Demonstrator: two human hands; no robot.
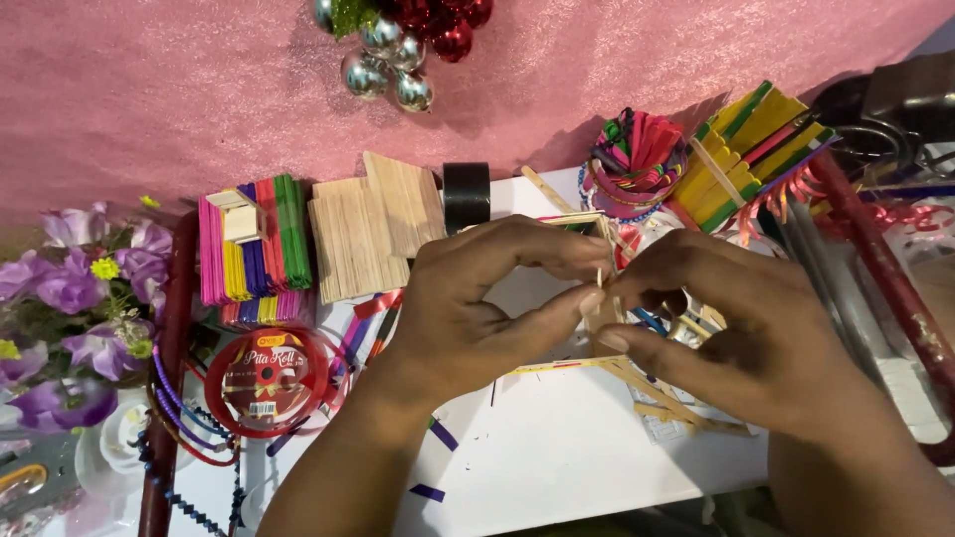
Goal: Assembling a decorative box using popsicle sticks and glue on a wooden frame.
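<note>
My left hand (477, 298) and my right hand (726, 318) meet over the middle of a white table (557, 457). Between their fingertips they pinch a small piece built of plain wooden craft sticks (601, 298). Thumbs and forefingers of both hands touch it; most of the piece is hidden behind the fingers. More loose plain sticks (667, 398) lie on the table just below my right hand.
Stacks of coloured sticks (254, 249) and plain wooden sticks (373, 224) lie at the back left, beside a black tape roll (466, 194). A red ribbon spool (269, 383), purple flowers (70, 298), more coloured sticks (751, 149), silver and red baubles (403, 45) and a pink backdrop surround the table.
</note>
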